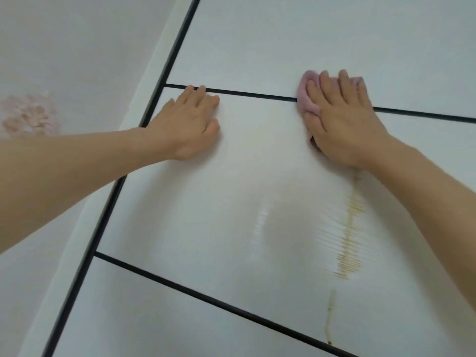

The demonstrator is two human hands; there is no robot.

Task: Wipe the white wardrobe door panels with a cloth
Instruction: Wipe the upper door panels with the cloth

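The white wardrobe door (pixel 231 191) fills the view, split into panels by thin black strips. My right hand (pixel 340 119) presses a pink cloth (pixel 306 99) flat against the door, fingers straight, right over the upper black strip (pixel 257 94). The cloth shows mostly at the left of the hand and past the fingertips. My left hand (pixel 190 122) lies flat on the middle panel, fingertips touching the same strip. A yellowish-brown streak (pixel 351 233) runs down the panel below my right hand and continues into the lower panel.
A black vertical strip (pixel 103 217) marks the door's left edge. Left of it is a white frame band and a pale wall with a faint pink flower pattern (pixel 28 114). A lower black strip (pixel 206 300) crosses the door diagonally.
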